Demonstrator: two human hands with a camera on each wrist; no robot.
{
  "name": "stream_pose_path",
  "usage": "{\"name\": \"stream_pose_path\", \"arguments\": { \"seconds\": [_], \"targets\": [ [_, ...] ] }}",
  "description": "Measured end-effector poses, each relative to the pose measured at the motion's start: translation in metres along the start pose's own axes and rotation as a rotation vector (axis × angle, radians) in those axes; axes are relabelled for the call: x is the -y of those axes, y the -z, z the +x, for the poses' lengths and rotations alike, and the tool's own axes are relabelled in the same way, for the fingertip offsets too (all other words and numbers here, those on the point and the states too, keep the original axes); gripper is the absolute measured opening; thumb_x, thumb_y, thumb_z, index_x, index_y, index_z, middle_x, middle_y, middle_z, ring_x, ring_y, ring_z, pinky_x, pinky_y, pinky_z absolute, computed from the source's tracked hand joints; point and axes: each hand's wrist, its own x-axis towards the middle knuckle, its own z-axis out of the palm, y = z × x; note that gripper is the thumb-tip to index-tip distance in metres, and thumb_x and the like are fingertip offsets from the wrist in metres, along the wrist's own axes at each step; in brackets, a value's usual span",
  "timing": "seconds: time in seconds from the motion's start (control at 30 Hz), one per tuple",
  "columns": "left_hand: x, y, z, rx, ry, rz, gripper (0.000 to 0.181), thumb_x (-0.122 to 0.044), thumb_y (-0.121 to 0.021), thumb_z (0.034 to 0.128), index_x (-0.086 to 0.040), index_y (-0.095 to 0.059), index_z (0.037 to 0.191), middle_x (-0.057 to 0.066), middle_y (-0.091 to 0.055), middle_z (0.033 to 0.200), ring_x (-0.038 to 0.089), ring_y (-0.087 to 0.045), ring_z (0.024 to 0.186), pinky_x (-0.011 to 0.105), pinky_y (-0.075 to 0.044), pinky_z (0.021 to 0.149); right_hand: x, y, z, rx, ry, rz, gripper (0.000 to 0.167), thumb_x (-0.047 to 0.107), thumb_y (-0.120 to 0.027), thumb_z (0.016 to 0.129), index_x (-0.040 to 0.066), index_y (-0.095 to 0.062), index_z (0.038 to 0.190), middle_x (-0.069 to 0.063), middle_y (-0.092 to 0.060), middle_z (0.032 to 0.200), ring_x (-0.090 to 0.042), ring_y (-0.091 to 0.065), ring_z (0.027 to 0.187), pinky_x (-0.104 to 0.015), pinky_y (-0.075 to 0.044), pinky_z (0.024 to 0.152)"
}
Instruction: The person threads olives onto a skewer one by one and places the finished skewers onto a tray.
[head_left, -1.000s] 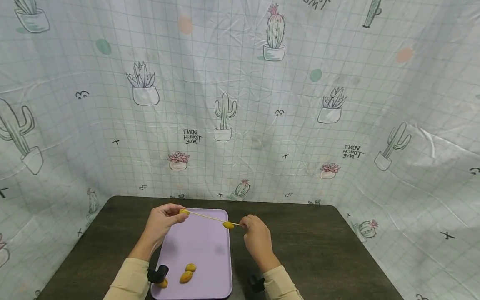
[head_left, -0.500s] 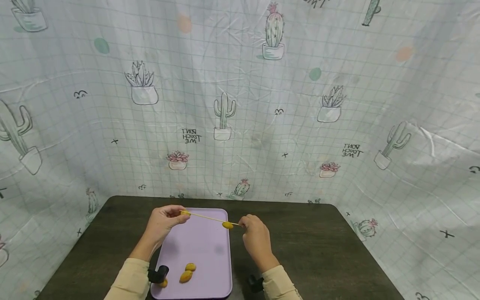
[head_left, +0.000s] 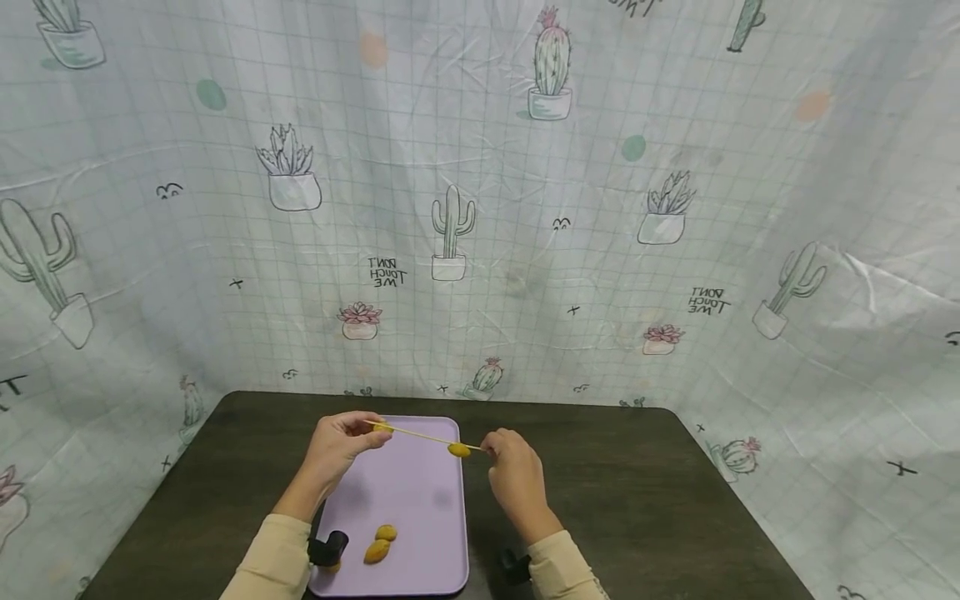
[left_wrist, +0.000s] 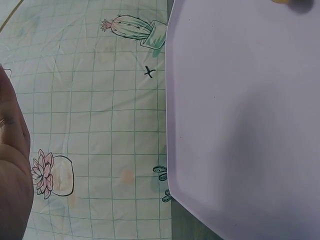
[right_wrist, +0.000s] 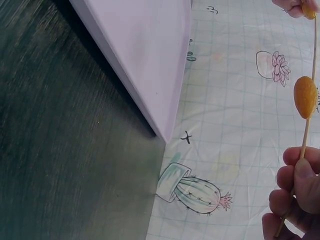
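My left hand point(head_left: 333, 450) pinches a small yellow oval fruit point(head_left: 385, 427) that sits on the left end of a thin wooden skewer point(head_left: 423, 437). At the other end, my right hand point(head_left: 517, 475) grips the skewer, its fingers curled round the stick in the right wrist view. A second yellow-orange fruit point(right_wrist: 305, 97) is threaded on it, a short way from the right fingertips. The skewer is held above the far part of a lilac tray point(head_left: 401, 492). Only the edge of the left hand point(left_wrist: 12, 160) shows in the left wrist view.
Two loose yellow fruits point(head_left: 377, 552) lie close together near the tray's front left. Another fruit point(head_left: 332, 568) is mostly hidden by the black left wrist camera point(head_left: 328, 548). A dark wooden table point(head_left: 622, 500) carries the tray; a cactus-printed curtain point(head_left: 510, 283) hangs behind.
My left hand has slid slightly to the right with the pinched fruit, which now sits a little closer to the second one. The right hand has barely moved.
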Motion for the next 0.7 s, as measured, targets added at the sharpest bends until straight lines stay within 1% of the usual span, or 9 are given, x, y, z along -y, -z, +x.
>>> {"name": "stream_pose_path", "arguments": {
  "seconds": [0.1, 0.23, 0.4, 0.5, 0.6, 0.7],
  "targets": [
    [-0.0008, -0.0001, -0.0011, 0.0, -0.002, 0.016, 0.031, -0.01, -0.085, 0.0824, 0.006, -0.074, 0.106, 0.008, -0.071, 0.087, 0.018, -0.07, 0.081, 0.029, -0.058, 0.077, 0.0024, 0.0002, 0.0004, 0.014, -0.013, 0.007, 0.033, -0.019, -0.074, 0.071, 0.013, -0.071, 0.075, 0.005, -0.061, 0.074, -0.015, -0.059, 0.07, -0.032, -0.052, 0.058],
    [-0.0024, -0.0017, -0.0013, 0.014, 0.002, 0.021, 0.03, -0.012, -0.085, 0.083, 0.005, -0.074, 0.105, 0.008, -0.072, 0.088, 0.018, -0.07, 0.083, 0.029, -0.058, 0.078, 0.0043, 0.0012, 0.0006, 0.011, -0.025, 0.007, 0.032, -0.019, -0.075, 0.072, 0.013, -0.071, 0.076, 0.005, -0.061, 0.074, -0.014, -0.06, 0.071, -0.032, -0.052, 0.058],
    [-0.0033, -0.0042, -0.0013, 0.019, 0.024, -0.006, 0.028, -0.01, -0.086, 0.0822, 0.004, -0.075, 0.104, 0.007, -0.073, 0.088, 0.018, -0.071, 0.082, 0.029, -0.058, 0.077, 0.0044, 0.001, 0.0002, -0.025, 0.011, 0.01, 0.033, -0.019, -0.077, 0.072, 0.013, -0.071, 0.075, 0.005, -0.062, 0.074, -0.014, -0.061, 0.07, -0.03, -0.052, 0.057],
    [-0.0029, -0.0055, -0.0014, 0.02, 0.026, -0.019, 0.027, -0.009, -0.085, 0.0823, 0.004, -0.075, 0.104, 0.007, -0.073, 0.088, 0.018, -0.071, 0.082, 0.03, -0.059, 0.077, 0.0043, 0.0001, -0.0004, -0.048, 0.032, 0.013, 0.034, -0.02, -0.077, 0.071, 0.013, -0.071, 0.075, 0.004, -0.062, 0.073, -0.015, -0.06, 0.07, -0.029, -0.051, 0.056],
    [-0.0026, -0.0069, -0.0014, 0.025, 0.027, -0.029, 0.027, -0.009, -0.085, 0.0823, 0.004, -0.075, 0.103, 0.007, -0.073, 0.089, 0.017, -0.071, 0.082, 0.03, -0.059, 0.077, 0.0051, -0.0003, -0.0004, -0.057, 0.033, 0.015, 0.035, -0.02, -0.077, 0.07, 0.013, -0.07, 0.075, 0.004, -0.062, 0.074, -0.015, -0.06, 0.07, -0.03, -0.052, 0.056],
    [-0.0023, -0.008, -0.0012, 0.028, 0.026, -0.036, 0.03, -0.008, -0.085, 0.082, 0.007, -0.074, 0.105, 0.007, -0.073, 0.088, 0.017, -0.071, 0.082, 0.029, -0.059, 0.077, 0.0061, -0.0011, -0.0002, -0.056, 0.027, 0.019, 0.034, -0.019, -0.077, 0.07, 0.014, -0.07, 0.075, 0.004, -0.062, 0.074, -0.015, -0.061, 0.071, -0.031, -0.052, 0.057]
  ]
}}
